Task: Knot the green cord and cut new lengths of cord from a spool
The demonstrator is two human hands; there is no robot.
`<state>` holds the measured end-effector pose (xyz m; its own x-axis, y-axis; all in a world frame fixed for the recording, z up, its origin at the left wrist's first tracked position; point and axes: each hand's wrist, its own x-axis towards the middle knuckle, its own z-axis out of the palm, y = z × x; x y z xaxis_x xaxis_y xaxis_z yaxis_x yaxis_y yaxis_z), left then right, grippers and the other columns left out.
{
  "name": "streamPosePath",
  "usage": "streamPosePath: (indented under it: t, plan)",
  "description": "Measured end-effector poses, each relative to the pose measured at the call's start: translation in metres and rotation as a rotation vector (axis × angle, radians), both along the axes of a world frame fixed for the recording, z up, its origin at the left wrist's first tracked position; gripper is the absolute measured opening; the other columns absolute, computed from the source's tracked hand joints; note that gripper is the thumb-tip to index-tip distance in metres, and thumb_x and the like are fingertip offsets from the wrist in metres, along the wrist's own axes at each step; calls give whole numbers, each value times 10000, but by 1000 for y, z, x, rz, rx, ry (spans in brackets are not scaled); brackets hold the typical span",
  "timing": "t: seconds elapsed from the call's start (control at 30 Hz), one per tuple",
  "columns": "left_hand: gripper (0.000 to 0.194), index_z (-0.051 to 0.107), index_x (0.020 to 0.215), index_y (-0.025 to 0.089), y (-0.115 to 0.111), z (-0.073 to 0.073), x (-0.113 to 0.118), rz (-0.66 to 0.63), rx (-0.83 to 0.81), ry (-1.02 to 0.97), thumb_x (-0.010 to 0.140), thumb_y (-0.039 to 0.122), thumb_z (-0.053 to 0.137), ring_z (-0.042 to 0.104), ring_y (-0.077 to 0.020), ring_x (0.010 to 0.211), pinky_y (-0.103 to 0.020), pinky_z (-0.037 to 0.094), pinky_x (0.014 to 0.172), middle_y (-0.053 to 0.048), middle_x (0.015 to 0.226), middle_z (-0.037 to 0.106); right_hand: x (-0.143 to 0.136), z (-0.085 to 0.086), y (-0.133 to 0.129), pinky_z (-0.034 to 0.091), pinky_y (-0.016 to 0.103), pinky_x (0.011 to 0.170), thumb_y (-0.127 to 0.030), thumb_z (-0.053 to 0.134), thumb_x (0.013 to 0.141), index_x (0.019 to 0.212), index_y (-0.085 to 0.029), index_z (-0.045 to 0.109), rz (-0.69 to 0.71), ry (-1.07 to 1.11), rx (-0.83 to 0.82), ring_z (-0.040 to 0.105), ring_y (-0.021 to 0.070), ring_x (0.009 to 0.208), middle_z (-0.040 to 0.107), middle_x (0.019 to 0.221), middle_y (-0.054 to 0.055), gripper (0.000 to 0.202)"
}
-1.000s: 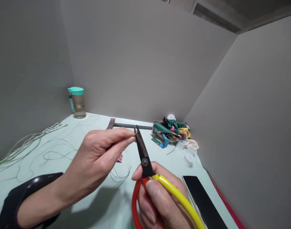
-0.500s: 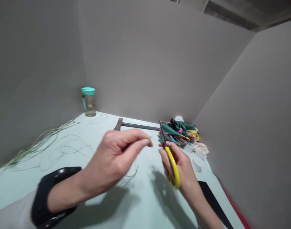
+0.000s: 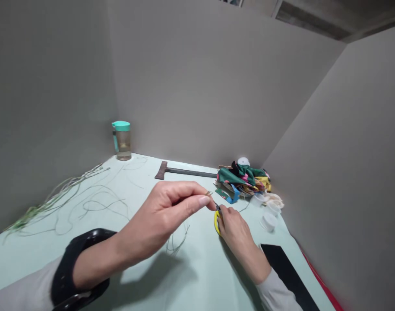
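Observation:
My left hand (image 3: pixel 179 205), with a black band on its wrist, pinches thin grass strands (image 3: pixel 209 194) between thumb and index finger. Their short ends stick out past the fingertips. Below the palm, thin curved strands (image 3: pixel 179 242) show against the table; whether they join the pinched ones I cannot tell. My right hand (image 3: pixel 234 226) is closed on yellow-handled scissors (image 3: pixel 216 222), turned so its back faces up. The scissors' blades are mostly hidden near my left fingertips.
An axe (image 3: pixel 184 172) lies at the back beside a pile of colourful cloth (image 3: pixel 239 175). A lidded jug (image 3: pixel 122 142) stands at the back left. Long grass stems (image 3: pixel 55 198) lie left. White cups (image 3: pixel 267 222) and a black strip (image 3: pixel 286 272) are at the right.
My right hand has turned over and moved the scissors from upright down toward my left fingertips. My left hand has shifted slightly right, still pinching the strands.

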<state>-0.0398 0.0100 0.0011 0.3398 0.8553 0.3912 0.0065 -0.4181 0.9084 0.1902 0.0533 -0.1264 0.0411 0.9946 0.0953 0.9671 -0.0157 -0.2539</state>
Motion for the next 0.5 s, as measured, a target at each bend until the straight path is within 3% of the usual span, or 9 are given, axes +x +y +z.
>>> streamPosePath:
  t: [0.1, 0.2, 0.3, 0.33, 0.37, 0.43, 0.5]
  plan:
    - [243, 809, 805, 207, -2, -3, -1, -22, -22, -15, 970, 226, 632, 397, -64, 506, -208, 436, 581, 18, 737, 722, -2, 12, -3, 535, 505, 1038, -247, 611, 1019, 1148, -140, 680, 64, 48, 43, 660, 254, 1153, 692, 1195, 105, 182]
    - [221, 827, 825, 229, -5, -5, 3, -85, -42, -74, 972, 236, 662, 405, -59, 529, -202, 489, 679, 21, 787, 745, -9, 42, -19, 418, 518, 1183, -188, 514, 1024, 1300, -144, 637, 252, 176, 76, 560, 293, 1351, 643, 1369, 167, 304]
    - [192, 847, 869, 242, -11, -6, 9, -221, -94, -160, 965, 208, 684, 494, -73, 596, -214, 512, 745, 11, 795, 747, -25, 77, -48, 494, 366, 1130, -461, 605, 985, 1475, -283, 526, 579, 381, 30, 602, 223, 1314, 629, 1449, 51, 527]
    - [185, 849, 873, 234, -13, -6, 11, -287, -126, -189, 959, 194, 690, 539, -86, 636, -222, 514, 745, -2, 798, 749, -31, 86, -58, 521, 371, 1083, -495, 616, 969, 1460, -290, 543, 731, 582, -20, 638, 234, 1242, 653, 1402, 52, 537]
    - [174, 847, 872, 222, -15, -6, 12, -354, -171, -217, 955, 196, 697, 575, -101, 673, -226, 510, 720, -18, 806, 751, -37, 92, -68, 533, 379, 1053, -519, 617, 964, 1402, -293, 592, 797, 721, -98, 654, 243, 1199, 683, 1331, 51, 493]
    - [167, 838, 848, 202, -18, -4, 11, -473, -252, -286, 951, 248, 715, 599, -120, 680, -223, 467, 604, -40, 789, 723, -46, 99, -82, 565, 345, 900, -550, 653, 941, 1235, -283, 671, 724, 857, -171, 681, 234, 1022, 721, 1090, 42, 397]
    - [194, 827, 820, 202, -20, 1, 3, -487, -261, -356, 951, 297, 720, 519, -103, 590, -215, 374, 508, -18, 675, 615, -49, 99, -87, 527, 299, 725, -553, 603, 976, 1069, -261, 698, 682, 906, -193, 626, 185, 780, 653, 826, 11, 321]
